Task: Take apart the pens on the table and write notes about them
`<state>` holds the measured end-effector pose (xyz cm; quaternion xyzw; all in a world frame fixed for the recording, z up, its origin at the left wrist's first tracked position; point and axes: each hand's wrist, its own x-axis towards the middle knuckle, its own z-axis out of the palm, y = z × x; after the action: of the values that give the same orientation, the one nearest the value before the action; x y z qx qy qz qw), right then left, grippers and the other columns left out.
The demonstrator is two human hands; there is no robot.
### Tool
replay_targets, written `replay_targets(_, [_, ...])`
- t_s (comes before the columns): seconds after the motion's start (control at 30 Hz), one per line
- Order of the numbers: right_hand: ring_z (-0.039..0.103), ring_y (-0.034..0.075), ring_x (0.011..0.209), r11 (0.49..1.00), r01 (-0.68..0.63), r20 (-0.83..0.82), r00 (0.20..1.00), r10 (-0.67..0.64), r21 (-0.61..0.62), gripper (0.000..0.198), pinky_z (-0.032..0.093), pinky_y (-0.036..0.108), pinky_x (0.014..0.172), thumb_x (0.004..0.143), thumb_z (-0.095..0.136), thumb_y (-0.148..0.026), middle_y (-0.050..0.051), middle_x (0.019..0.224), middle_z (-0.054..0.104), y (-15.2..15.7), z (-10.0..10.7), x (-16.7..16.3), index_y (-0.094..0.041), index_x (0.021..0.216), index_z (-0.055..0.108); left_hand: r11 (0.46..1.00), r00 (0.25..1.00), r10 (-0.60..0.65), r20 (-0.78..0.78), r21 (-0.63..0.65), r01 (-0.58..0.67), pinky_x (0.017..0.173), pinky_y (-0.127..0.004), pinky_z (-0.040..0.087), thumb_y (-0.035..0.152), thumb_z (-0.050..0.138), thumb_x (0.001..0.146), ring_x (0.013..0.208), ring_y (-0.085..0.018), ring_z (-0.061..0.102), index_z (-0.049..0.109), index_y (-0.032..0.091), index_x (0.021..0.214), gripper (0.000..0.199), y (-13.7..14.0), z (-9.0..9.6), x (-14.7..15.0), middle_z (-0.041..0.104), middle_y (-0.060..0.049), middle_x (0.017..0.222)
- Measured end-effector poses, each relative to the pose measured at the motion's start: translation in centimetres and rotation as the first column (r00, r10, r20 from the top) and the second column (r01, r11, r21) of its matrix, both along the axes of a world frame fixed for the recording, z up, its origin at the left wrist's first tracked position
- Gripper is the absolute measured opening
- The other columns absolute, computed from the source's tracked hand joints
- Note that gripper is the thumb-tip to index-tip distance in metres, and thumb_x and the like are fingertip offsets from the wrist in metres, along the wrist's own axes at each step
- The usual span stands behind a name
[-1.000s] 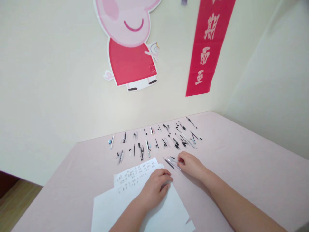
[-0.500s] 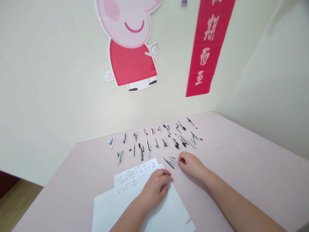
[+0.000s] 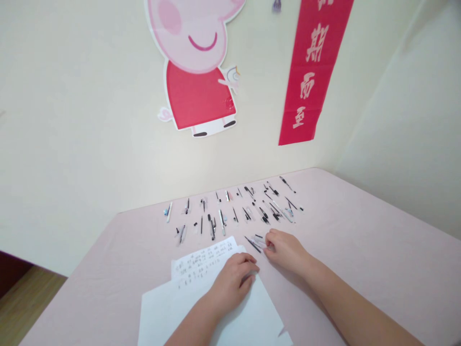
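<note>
My left hand (image 3: pixel 236 278) lies on the white sheets of paper (image 3: pixel 162 312), its fingers loosely bent and apart, holding nothing. Handwriting covers the upper part of a smaller sheet (image 3: pixel 203 257) beneath it. My right hand (image 3: pixel 284 247) rests on the table just right of the paper, fingers curled together beside a small group of pen parts. A dark pen refill (image 3: pixel 252 244) and clear plastic pieces (image 3: pixel 258 241) lie at its fingertips. Whatever sits between those fingers is hidden.
Rows of pens, caps and refills (image 3: pixel 211 227) are spread along the far side of the pink-covered table (image 3: pixel 93 278). A wall stands behind, with a cartoon pig cutout (image 3: pixel 198 96) and a red banner (image 3: pixel 309 91). The table's left edge drops to a wooden floor (image 3: pixel 25 298).
My right hand has turned slightly, and its fingers have come lower, nearer the table beside the pen parts. My left hand stays on the paper. The view has shifted slightly.
</note>
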<state>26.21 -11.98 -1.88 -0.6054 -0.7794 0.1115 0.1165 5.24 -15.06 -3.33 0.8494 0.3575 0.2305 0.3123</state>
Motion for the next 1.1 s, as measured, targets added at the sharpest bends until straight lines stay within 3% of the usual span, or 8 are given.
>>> replay_targets(0.2, [0.057,0.017,0.073,0.999,-0.039,0.089,0.995,0.036,0.025,0.008,0.031,0.026,0.062,0.076,0.055,-0.022,0.005,0.079,0.062,-0.1,0.1,-0.3,-0.018,0.073,0.061,0.999,0.999,0.002,0.051,0.041,-0.004,0.092,-0.036,0.042,0.01,0.047,0.081,0.103,-0.02,0.053,0.063,0.023,0.1,0.028,0.1,-0.4,-0.1,0.058,-0.007,0.109])
replay_targets(0.4, [0.055,0.015,0.071,0.997,-0.043,0.005,0.999,0.042,0.065,0.009,0.032,0.025,0.063,0.077,0.054,-0.021,0.004,0.078,0.061,0.1,0.1,0.0,-0.018,0.073,0.061,0.986,0.99,0.087,0.11,0.132,-0.101,0.093,-0.037,0.043,0.005,0.044,0.078,0.104,-0.019,0.053,0.058,0.023,0.108,0.037,0.5,-1.1,-0.4,0.057,-0.007,0.11])
replay_targets(0.6, [0.054,0.015,0.074,0.979,-0.175,-0.054,0.982,0.181,0.103,0.009,0.034,0.024,0.066,0.078,0.053,-0.017,0.003,0.078,0.06,-0.4,0.4,-0.7,-0.018,0.075,0.061,0.949,0.963,0.23,0.144,0.185,-0.254,0.091,-0.039,0.046,0.012,0.045,0.083,0.112,-0.022,0.05,0.047,0.025,0.126,0.044,0.7,-1.8,-0.6,0.048,-0.011,0.127])
replay_targets(0.77, [0.055,0.015,0.075,0.954,-0.268,-0.055,0.959,0.277,0.131,0.008,0.036,0.024,0.066,0.079,0.054,-0.019,0.004,0.08,0.059,-1.2,0.3,-2.0,-0.017,0.076,0.062,0.952,0.96,0.248,0.132,0.147,-0.267,0.09,-0.038,0.047,0.015,0.048,0.084,0.116,-0.022,0.048,0.045,0.027,0.128,0.045,0.8,-2.1,-0.6,0.042,-0.01,0.135])
replay_targets(0.93, [0.056,0.016,0.079,0.94,-0.308,-0.116,0.938,0.326,0.149,0.009,0.038,0.024,0.069,0.08,0.055,-0.019,0.003,0.083,0.06,-1.4,-0.1,-2.5,-0.018,0.082,0.064,0.959,0.965,0.246,0.094,0.123,-0.257,0.089,-0.037,0.046,0.018,0.05,0.084,0.101,-0.021,0.057,0.062,0.022,0.107,0.026,1.0,-1.8,-0.5,0.063,-0.008,0.107])
replay_targets(1.1, [0.055,0.014,0.072,0.956,-0.272,-0.286,0.913,0.293,0.112,0.011,0.039,0.023,0.065,0.081,0.054,-0.021,0.002,0.08,0.059,-0.9,0.5,-1.5,-0.019,0.083,0.065,0.948,0.953,0.294,0.069,0.105,-0.3,0.083,-0.036,0.047,0.025,0.052,0.084,0.09,-0.021,0.06,0.066,0.021,0.096,0.019,1.1,-1.3,-0.5,0.069,-0.005,0.093])
